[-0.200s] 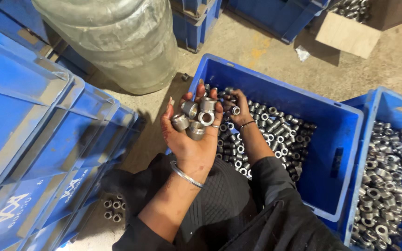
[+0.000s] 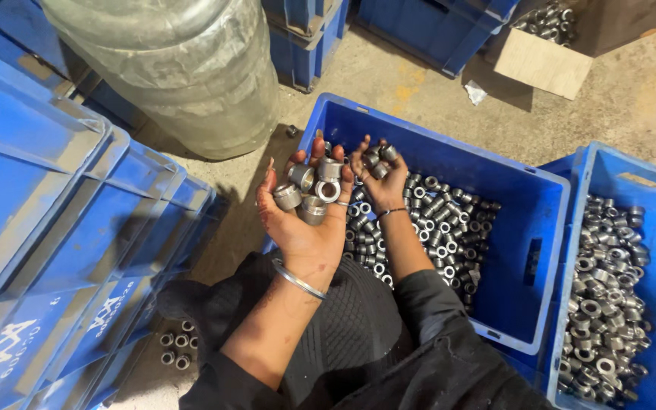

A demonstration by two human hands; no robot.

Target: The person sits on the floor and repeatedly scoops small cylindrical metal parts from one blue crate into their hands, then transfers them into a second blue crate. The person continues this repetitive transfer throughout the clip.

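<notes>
My left hand (image 2: 305,216) is raised palm up, with several short metal ring bushings (image 2: 309,190) lying across its fingers. It wears a metal bangle at the wrist. My right hand (image 2: 377,178) is just beside it, over the middle blue crate (image 2: 525,197), and holds a few of the same metal rings (image 2: 380,158) at its fingertips. The crate below holds a loose heap of metal rings (image 2: 434,228).
A second blue crate (image 2: 571,228) of metal rings stands at the right. Stacked blue crates (image 2: 55,205) fill the left side. A large grey drum (image 2: 184,68) stands at the back. A cardboard box (image 2: 544,61) with parts is at top right. A few rings (image 2: 176,349) lie on the floor.
Both hands have stayed raised over the crate with the rings in them; nothing else has visibly changed.
</notes>
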